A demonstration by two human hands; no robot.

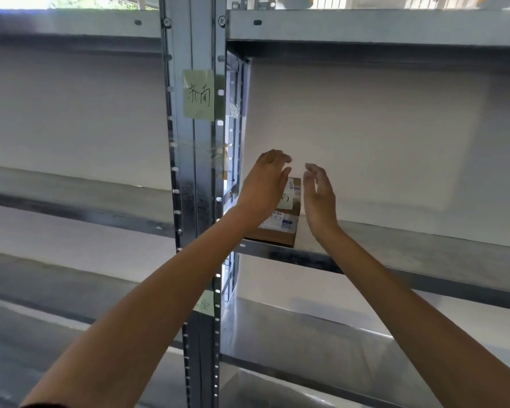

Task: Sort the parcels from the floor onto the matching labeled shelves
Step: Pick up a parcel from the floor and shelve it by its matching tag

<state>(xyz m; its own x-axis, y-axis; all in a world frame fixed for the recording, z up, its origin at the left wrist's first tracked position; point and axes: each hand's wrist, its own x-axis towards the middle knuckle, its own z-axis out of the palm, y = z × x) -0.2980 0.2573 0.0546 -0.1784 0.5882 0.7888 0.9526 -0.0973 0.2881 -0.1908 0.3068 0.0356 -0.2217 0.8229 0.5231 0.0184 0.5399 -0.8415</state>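
Observation:
A small brown cardboard parcel (pixel 286 222) with a white shipping label and a pale green note lies flat on the metal shelf (pixel 409 245), close to the shelf's left end. My left hand (pixel 265 184) hovers over the parcel's left side with fingers spread, hiding part of it. My right hand (pixel 320 198) is just right of the parcel, fingers apart and holding nothing. A green handwritten label (pixel 198 94) is taped to the upright post (pixel 199 201) beside this shelf.
A second green label (pixel 205 303) sits lower on the post, beside the shelf below (pixel 321 334). Another shelf bay (pixel 71 195) extends to the left. A white wall stands behind the racks. The top shelf beam (pixel 365 28) runs overhead.

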